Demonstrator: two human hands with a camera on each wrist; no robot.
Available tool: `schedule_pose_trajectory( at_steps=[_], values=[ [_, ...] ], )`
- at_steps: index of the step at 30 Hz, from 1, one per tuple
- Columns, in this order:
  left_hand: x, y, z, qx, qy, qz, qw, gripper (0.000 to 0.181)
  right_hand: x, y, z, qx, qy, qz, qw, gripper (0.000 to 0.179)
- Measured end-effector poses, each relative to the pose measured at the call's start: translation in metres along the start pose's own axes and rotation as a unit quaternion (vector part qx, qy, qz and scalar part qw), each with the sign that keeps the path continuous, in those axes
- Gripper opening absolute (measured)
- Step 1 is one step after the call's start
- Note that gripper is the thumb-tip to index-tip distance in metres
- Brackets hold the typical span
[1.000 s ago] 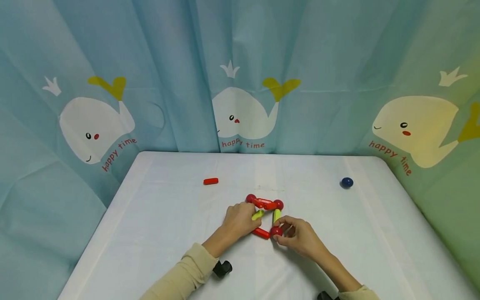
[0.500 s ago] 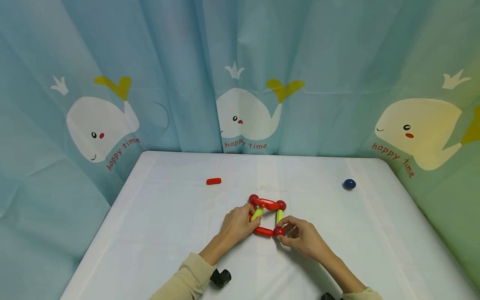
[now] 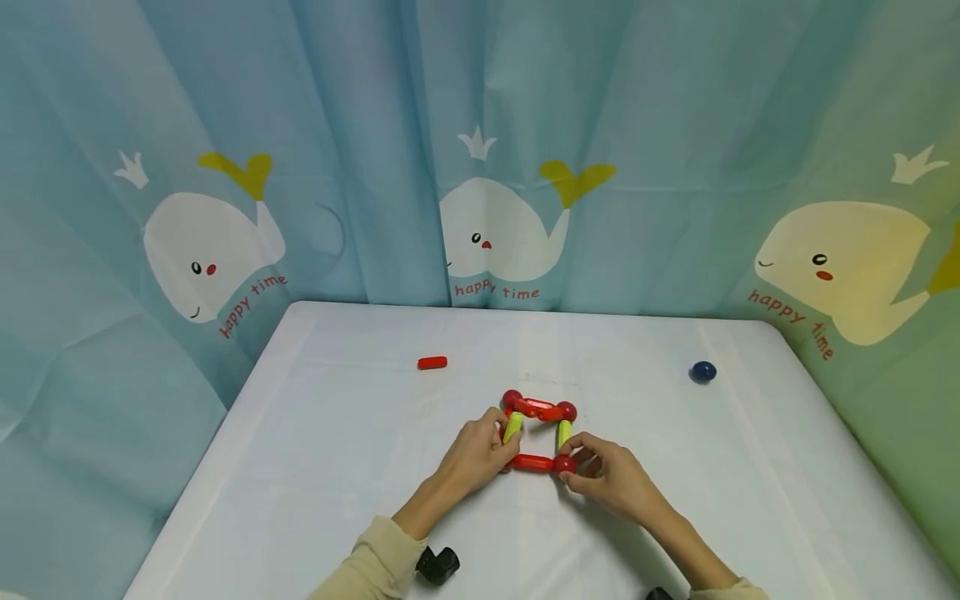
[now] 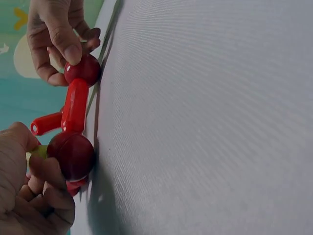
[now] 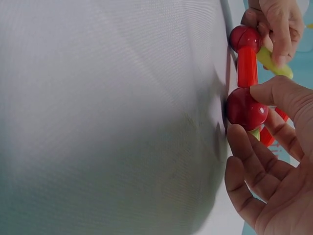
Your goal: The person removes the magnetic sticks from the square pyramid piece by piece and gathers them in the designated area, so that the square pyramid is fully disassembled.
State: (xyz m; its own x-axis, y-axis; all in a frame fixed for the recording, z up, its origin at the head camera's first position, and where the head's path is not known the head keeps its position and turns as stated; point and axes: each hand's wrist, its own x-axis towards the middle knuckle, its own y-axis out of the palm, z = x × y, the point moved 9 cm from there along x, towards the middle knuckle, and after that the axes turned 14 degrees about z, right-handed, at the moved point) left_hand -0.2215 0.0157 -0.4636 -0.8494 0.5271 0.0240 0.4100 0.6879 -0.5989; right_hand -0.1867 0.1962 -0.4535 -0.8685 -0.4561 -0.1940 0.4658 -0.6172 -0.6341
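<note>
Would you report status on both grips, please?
Left grip on left yellow rod; right grip on near-right red ball. Frame joined, near side. No obstruction visible.

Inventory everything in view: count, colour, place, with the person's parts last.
balls: four, dark red, at the corners of the central assembly
joined rods: several, exact count unclear, red, in that assembly
short rods: two, yellow-green, at its left and right
loose rod: one, red, back left
loose ball: one, blue, back right
table: one, white, under everything
curtain: blue-green, behind the table
whale prints: three, white, across the curtain
black objects: two, near the sleeves
sleeves: two, beige, bottom edge
left hand: one, holding a yellow-green rod
right hand: one, pinching the front-right ball
</note>
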Motion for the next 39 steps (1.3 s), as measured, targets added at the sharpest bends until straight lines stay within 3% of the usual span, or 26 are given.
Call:
schedule_pose_trajectory(
  at_steps=[4,9,13,17,21,25,28,33,39],
  values=[
    [-0.002,0.000,0.000,-0.042,0.022,0.015,0.9988,0.013,-0.001,-0.003,-0.003,-0.013,0.015,-0.009,0.9998,0.027],
    [-0.003,0.001,0.002,-0.096,0.027,0.044,0.9940,0.016,-0.003,-0.007,-0.003,-0.037,0.031,-0.023,0.9985,0.028],
    [-0.003,0.004,0.002,-0.128,0.026,0.069,0.9891,0.016,-0.005,-0.012,0.003,-0.095,0.034,-0.047,0.9938,0.025],
    [-0.003,0.004,0.003,-0.149,0.027,0.089,0.9844,0.017,-0.008,-0.015,0.017,-0.163,0.009,-0.094,0.9822,0.023],
    [-0.004,0.002,0.004,-0.154,0.027,0.114,0.9810,0.016,-0.007,-0.012,0.032,-0.187,-0.038,-0.131,0.9728,0.026],
    [-0.005,-0.002,0.005,-0.113,0.035,0.130,0.9845,0.015,0.000,0.001,0.045,-0.189,-0.104,-0.121,0.9689,0.026],
    [-0.006,-0.006,0.004,-0.074,0.054,0.132,0.9870,0.015,0.008,0.011,0.052,-0.199,-0.132,-0.104,0.9654,0.026],
    [-0.007,-0.008,0.002,-0.036,0.074,0.139,0.9869,0.013,0.020,0.021,0.054,-0.213,-0.127,-0.086,0.9649,0.029],
    [-0.010,-0.015,0.002,0.009,0.081,0.121,0.9893,0.013,0.031,0.029,0.050,-0.209,-0.111,-0.069,0.9692,0.030]
  ],
)
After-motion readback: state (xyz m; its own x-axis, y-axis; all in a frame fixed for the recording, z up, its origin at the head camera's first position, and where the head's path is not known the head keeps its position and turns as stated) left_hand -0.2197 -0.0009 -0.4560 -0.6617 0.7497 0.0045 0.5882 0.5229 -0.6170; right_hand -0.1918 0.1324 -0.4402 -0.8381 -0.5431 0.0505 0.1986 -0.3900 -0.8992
